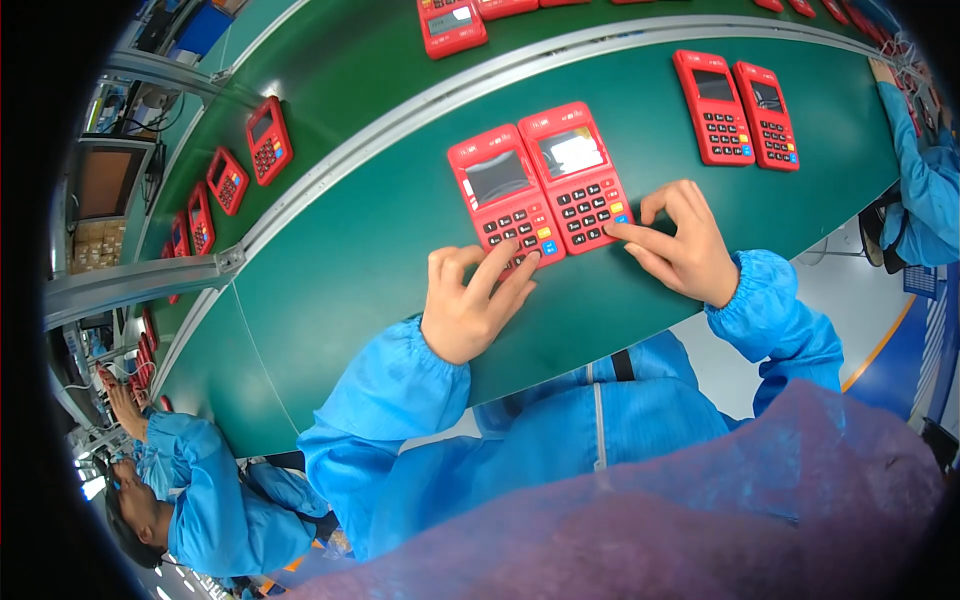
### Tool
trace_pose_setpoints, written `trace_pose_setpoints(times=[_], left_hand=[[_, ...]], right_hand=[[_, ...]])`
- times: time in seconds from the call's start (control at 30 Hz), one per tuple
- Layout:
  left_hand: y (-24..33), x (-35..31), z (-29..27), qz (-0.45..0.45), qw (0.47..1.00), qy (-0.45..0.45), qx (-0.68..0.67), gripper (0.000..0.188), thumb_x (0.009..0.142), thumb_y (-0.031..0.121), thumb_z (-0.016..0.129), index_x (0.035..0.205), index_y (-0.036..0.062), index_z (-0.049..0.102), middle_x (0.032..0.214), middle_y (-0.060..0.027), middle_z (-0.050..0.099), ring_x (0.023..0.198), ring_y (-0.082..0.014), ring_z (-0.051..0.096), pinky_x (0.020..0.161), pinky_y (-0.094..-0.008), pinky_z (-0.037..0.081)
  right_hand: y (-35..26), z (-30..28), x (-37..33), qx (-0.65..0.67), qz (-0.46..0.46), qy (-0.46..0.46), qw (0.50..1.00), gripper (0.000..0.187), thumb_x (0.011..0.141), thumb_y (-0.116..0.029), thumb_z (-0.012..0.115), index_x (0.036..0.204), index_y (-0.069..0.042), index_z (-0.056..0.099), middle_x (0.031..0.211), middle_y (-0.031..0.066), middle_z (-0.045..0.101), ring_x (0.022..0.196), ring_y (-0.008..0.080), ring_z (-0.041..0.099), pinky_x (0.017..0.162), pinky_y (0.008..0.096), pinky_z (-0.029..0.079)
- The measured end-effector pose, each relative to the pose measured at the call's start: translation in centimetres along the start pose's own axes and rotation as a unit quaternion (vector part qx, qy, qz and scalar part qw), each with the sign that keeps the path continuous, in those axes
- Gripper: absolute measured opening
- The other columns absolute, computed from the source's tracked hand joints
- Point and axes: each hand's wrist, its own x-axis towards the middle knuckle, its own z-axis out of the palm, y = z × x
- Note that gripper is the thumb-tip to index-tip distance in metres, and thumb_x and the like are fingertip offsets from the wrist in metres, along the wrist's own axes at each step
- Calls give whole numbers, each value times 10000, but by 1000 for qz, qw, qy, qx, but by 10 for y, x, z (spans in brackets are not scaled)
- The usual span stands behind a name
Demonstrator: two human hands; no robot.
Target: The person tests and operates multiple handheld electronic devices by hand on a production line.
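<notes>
Two red card payment terminals lie face up side by side on the green table (370,220) before me. Each has a screen and a dark keypad with yellow and blue keys. My left hand (470,305) is open over the lower end of the left terminal (497,178), fingertips at its bottom keys and covering some of them. On the right terminal (570,152), the index fingertip of my right hand (690,245) is at the lower right keys. That hand's other fingers are loosely bent and hold nothing. The left screen looks dark; the right one shows a bright patch.
Two more red terminals (713,110) lie together at the back right. A metal rail (400,120) curves behind the work area, with several terminals (268,140) on the green surface beyond. Co-workers in blue sleeves sit at left (225,490) and far right (920,170).
</notes>
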Motion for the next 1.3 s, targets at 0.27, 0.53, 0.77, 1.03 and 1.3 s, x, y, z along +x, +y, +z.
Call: trace_pose_setpoints(times=[0.27, 0.53, 0.77, 1.03, 1.3], left_hand=[[-16, 23, -4, -379, 818, -43, -430, 757, 794, 129, 667, 1419, 132, 241, 1248, -219, 346, 1104, -299, 450, 941, -380, 404], [-60, 34, 25, -323, 763, 137, -542, 614, 833, -34, 532, 1387, 59, 285, 1389, -127, 346, 1291, -213, 327, 1050, -319, 296], [-226, 27, -4, -383, 805, 272, -363, 550, 826, -5, 569, 1323, 50, 339, 1275, -141, 436, 1093, -224, 512, 919, -301, 428], [-261, 33, 1, -318, 902, 67, 285, 428, 759, 99, 599, 1180, 111, 529, 1173, -231, 414, 1012, -387, 433, 801, -478, 418], [-196, 120, 43, -283, 955, -14, 88, 746, 761, 498, 633, 1324, 73, 391, 1111, -308, 458, 1000, -457, 440, 854, -514, 403]], right_hand=[[-6, 6, 35, 211, 194, -67, 956, 642, 832, -275, 637, 1383, -178, 321, 1005, 165, 473, 984, 305, 506, 884, 375, 423], [3, 53, 87, 453, 144, 32, 879, 609, 850, -104, 595, 1376, -71, 289, 1367, 163, 360, 1284, 249, 334, 1043, 336, 288], [21, 97, 241, 370, 12, 110, 922, 696, 814, -119, 648, 1384, -68, 252, 1393, 153, 334, 1285, 221, 332, 1035, 311, 296], [28, 134, 317, -26, 58, -14, 998, 575, 768, -159, 598, 1301, -158, 384, 1092, 248, 511, 942, 418, 560, 811, 476, 464], [131, 58, 325, -111, 183, 74, 974, 525, 764, -272, 634, 1241, -119, 477, 982, 239, 588, 910, 387, 592, 788, 452, 481]])
